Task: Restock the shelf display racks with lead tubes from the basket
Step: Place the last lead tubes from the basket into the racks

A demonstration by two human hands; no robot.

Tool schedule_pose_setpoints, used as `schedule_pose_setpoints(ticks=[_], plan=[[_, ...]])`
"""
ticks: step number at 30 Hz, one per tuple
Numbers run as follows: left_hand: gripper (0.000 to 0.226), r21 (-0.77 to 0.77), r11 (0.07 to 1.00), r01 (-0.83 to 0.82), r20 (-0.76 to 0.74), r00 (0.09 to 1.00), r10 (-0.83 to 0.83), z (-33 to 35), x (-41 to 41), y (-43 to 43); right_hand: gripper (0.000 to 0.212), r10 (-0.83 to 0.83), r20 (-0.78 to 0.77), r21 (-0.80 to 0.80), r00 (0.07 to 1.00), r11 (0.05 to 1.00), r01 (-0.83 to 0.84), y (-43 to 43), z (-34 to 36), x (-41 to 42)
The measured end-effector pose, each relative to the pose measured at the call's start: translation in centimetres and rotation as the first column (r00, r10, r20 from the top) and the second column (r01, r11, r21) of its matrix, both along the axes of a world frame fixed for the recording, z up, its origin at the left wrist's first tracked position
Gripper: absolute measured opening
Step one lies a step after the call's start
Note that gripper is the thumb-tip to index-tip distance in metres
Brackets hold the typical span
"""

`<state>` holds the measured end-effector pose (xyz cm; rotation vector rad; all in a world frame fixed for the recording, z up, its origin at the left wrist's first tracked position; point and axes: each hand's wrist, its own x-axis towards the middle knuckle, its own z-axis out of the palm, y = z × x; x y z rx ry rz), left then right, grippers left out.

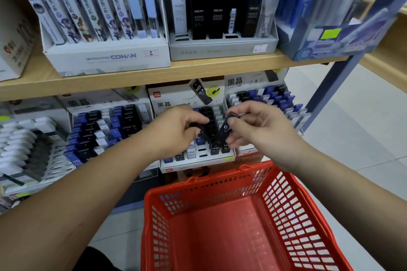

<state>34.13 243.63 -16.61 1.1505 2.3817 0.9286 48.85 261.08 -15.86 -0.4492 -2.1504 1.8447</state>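
Note:
A white display rack (198, 156) on the lower shelf holds rows of black, blue and white lead tubes marked HB 0.7. My right hand (257, 130) pinches a black lead tube (226, 127) just above the rack's right columns. My left hand (178, 132) is over the rack's middle, its fingers curled round a dark tube (199, 126) that is mostly hidden. A red plastic basket (286, 211) sits below the rack; the part of its floor that shows is bare.
Similar racks of lead tubes stand to the left (103, 132) and right (273, 101) on the lower shelf. The wooden upper shelf (154, 77) carries a Conan box, a grey box of black tubes and a blue box. A blue metal post (343, 72) stands at right.

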Motion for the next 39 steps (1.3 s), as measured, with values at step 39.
schedule_pose_setpoints(ticks=[39], plan=[[0.018, -0.076, 0.995, 0.057, -0.173, 0.982, -0.07, -1.5, -0.1, 0.5, 0.013, 0.143, 0.004, 0.815, 0.99, 0.573, -0.086, -1.5, -4.8, -2.6]])
